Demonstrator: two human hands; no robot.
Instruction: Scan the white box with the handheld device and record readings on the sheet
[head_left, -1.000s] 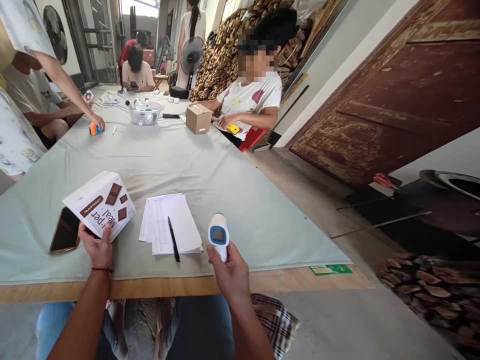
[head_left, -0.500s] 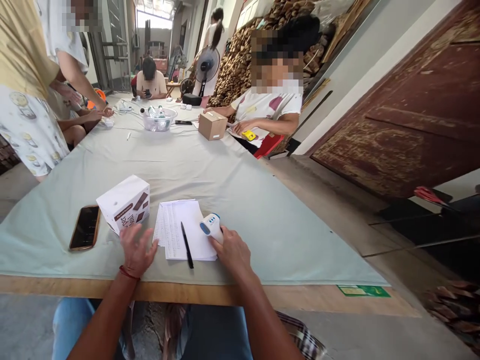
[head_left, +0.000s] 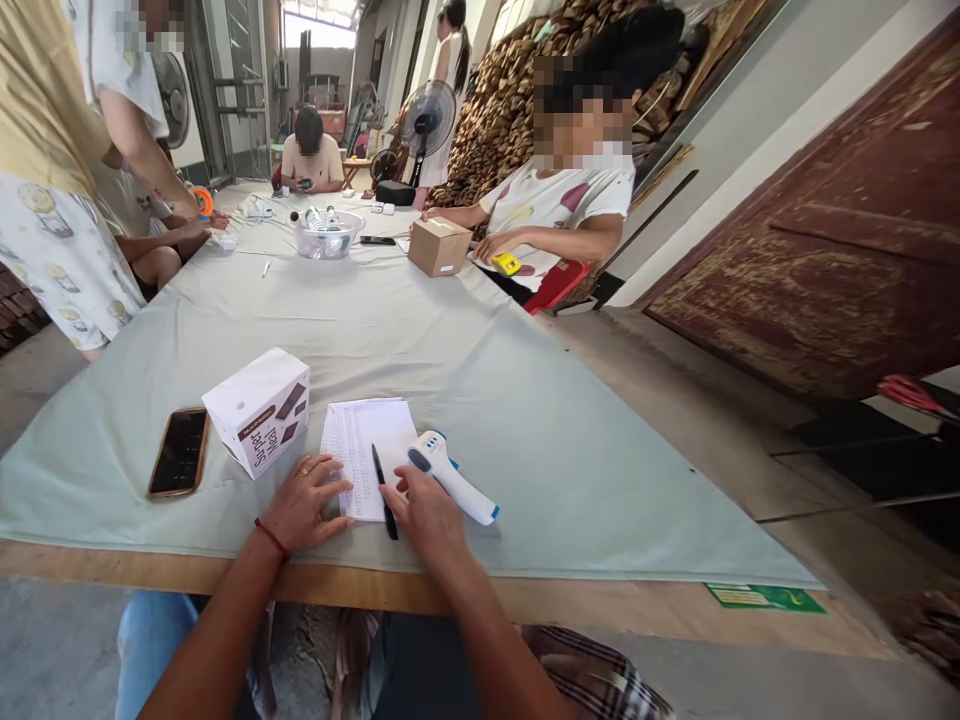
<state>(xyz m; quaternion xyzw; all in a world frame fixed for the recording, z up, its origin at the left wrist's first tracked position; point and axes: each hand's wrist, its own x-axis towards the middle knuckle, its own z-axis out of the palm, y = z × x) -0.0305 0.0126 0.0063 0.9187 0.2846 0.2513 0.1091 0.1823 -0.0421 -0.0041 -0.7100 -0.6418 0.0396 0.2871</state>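
My left hand (head_left: 307, 503) lies with its fingers spread on the left edge of the written paper sheets (head_left: 351, 425). A black pen (head_left: 379, 465) rests across the sheets. My right hand (head_left: 429, 515) is beside the pen, a fingertip at its barrel, with the fingers apart and not closed round it. Just right of that hand, a white and blue infrared thermometer (head_left: 465, 490) lies on the cloth, its head over the paper's corner. The white box (head_left: 262, 405) with brown print stands beyond my left hand, and a phone (head_left: 178, 452) lies further left.
Pale green cloth (head_left: 600, 480) covers the table. Toward the far end stand a clear basin (head_left: 326, 240) of bottles and a cardboard box (head_left: 441, 247). On the right a seated person holds a yellow tape measure (head_left: 506, 264). Other people and a fan (head_left: 429, 120) are further back.
My right hand has let go of the thermometer, which now lies on the cloth, and moved left to the pen. My left hand has come down onto the paper's edge.
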